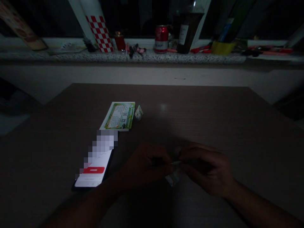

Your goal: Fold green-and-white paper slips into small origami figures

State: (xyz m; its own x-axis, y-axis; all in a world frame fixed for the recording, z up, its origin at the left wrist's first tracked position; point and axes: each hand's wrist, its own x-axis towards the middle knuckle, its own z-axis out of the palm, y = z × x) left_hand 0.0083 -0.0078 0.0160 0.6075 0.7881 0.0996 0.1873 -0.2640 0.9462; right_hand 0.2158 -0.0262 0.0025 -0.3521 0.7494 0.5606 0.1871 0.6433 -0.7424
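Observation:
In front of me, over the near middle of the table, both hands are pinched together on a small light printed piece (172, 179), perhaps paper or film. My left hand (148, 161) holds it from the left between thumb and forefinger. From the right, my right hand (209, 166) grips it with thumb and fingertips almost meeting the left ones. Its lower part hangs below the fingers; the rest is hidden and dim. A similar small folded piece (139, 112) lies beside a flat green-and-white printed booklet or pack (120, 116) farther off.
A phone (91, 179) with a lit screen lies left of my left forearm, touching or close to the booklet. Behind the wooden table (201, 110), a granite sill (147, 58) bears a red can (161, 39), a dark bottle (186, 33) and a red-and-white checked container (99, 31).

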